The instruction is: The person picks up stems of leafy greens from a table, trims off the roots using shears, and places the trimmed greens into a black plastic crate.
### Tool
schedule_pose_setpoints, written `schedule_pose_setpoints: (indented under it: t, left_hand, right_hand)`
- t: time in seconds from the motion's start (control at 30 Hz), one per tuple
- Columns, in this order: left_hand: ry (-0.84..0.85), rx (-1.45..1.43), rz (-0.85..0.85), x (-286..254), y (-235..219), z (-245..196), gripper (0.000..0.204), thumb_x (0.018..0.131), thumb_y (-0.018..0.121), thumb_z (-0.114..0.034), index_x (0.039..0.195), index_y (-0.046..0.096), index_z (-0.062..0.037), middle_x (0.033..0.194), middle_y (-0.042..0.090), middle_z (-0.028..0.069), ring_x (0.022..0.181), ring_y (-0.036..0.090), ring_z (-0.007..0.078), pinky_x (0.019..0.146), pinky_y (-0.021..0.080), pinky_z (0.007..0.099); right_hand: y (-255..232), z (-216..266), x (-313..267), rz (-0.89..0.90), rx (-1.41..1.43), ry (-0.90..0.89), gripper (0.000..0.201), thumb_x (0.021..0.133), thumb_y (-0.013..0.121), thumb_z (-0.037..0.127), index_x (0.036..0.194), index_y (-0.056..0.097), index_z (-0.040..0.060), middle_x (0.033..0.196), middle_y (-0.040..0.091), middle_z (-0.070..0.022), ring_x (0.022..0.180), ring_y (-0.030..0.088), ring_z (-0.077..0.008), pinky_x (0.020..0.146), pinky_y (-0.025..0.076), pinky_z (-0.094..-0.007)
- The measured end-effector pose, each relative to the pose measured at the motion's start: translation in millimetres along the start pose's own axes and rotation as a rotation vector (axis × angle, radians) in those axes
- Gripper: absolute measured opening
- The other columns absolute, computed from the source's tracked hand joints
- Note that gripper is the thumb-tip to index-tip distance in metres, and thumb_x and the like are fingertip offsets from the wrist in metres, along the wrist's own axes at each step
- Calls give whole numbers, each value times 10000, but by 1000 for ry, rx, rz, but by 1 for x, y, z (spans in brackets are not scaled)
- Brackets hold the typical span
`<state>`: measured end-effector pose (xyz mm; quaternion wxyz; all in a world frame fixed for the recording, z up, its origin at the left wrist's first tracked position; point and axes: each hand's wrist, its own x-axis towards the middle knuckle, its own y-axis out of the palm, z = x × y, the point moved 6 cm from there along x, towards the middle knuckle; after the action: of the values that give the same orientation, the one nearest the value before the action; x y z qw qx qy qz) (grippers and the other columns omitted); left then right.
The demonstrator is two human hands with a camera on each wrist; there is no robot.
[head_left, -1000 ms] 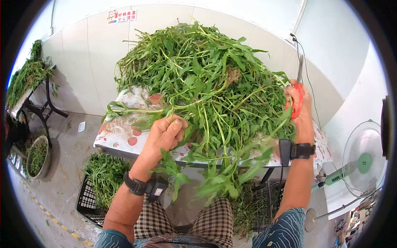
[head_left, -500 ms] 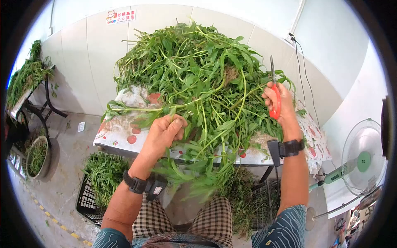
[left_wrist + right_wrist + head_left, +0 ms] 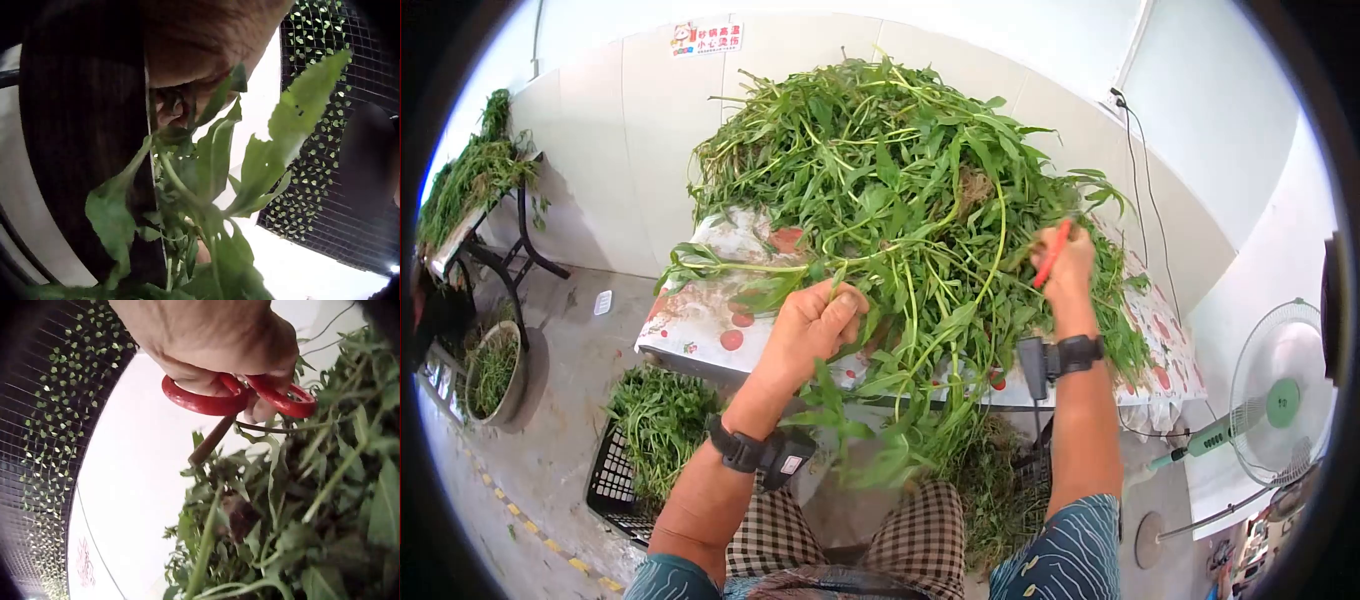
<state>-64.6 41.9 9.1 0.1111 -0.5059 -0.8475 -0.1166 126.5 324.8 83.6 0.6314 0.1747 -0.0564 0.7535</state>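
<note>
My left hand (image 3: 815,325) grips stems of leafy greens (image 3: 178,178) over the table's front edge, leaves trailing below it. In the left wrist view those leaves hang under the curled fingers. At the right side of the big heap of greens (image 3: 870,160), my right hand (image 3: 1068,275) holds red-handled scissors (image 3: 1054,252). The right wrist view shows fingers through the red scissor loops (image 3: 206,403), with the blades pointing down towards the leaves. A thin stem (image 3: 284,430) runs up to the fingertips there.
The table's patterned cloth (image 3: 700,325) shows at the left. Below stand a black crate (image 3: 612,480) of greens and another heap of greens (image 3: 990,490). A standing fan (image 3: 1282,400) is at the right. Far left are a side table (image 3: 495,255) and a tub (image 3: 495,375).
My right hand has come left and down from the upper right with the scissors, and a long stem now lies across the heap's front. The left hand keeps its grip in place.
</note>
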Motion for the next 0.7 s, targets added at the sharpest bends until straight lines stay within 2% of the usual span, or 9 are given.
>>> schedule_pose_setpoints:
  t: [0.03,0.2,0.4,0.43,0.57,0.7]
  left_hand:
    - [18,22,0,1,0,0,244,923,476,-263,883,586,-48,597,516,-21,475,387,28,425,298,184]
    - [19,2,14,2,1,2,274,919,486,-301,885,591,-51,601,525,-21,470,395,27,422,306,178]
    - [10,-28,9,3,1,3,260,922,486,-284,883,592,-50,601,512,-21,468,394,30,418,304,179]
    - [5,-13,5,2,1,2,257,922,486,-279,882,591,-48,601,510,-21,467,396,31,417,307,181]
    - [7,21,-20,1,1,-1,258,924,485,-272,876,588,-39,602,509,-20,461,397,34,411,313,190]
    - [41,7,-26,0,1,-3,275,923,490,-283,872,585,-31,601,504,-20,452,395,36,404,316,195]
  right_hand:
    - [-12,8,8,1,42,-54,232,719,544,-51,912,442,28,739,588,-115,510,530,-147,421,415,-242]
    - [-58,87,3,38,102,-309,282,741,544,-40,1000,453,26,811,597,-136,587,571,-161,450,438,-224]
    - [-66,169,-41,49,117,-574,345,776,573,6,1099,452,13,853,606,-147,642,581,-156,489,445,-211]
    - [-64,173,-47,76,166,-585,372,778,587,55,1120,446,10,861,605,-146,647,576,-151,495,442,-212]
    - [-42,182,-71,263,60,-622,411,792,570,158,1147,438,0,874,607,-138,642,575,-139,495,439,-209]
    - [-6,163,-85,504,-78,-483,412,785,555,144,1153,436,1,889,608,-117,639,580,-127,485,444,-206]
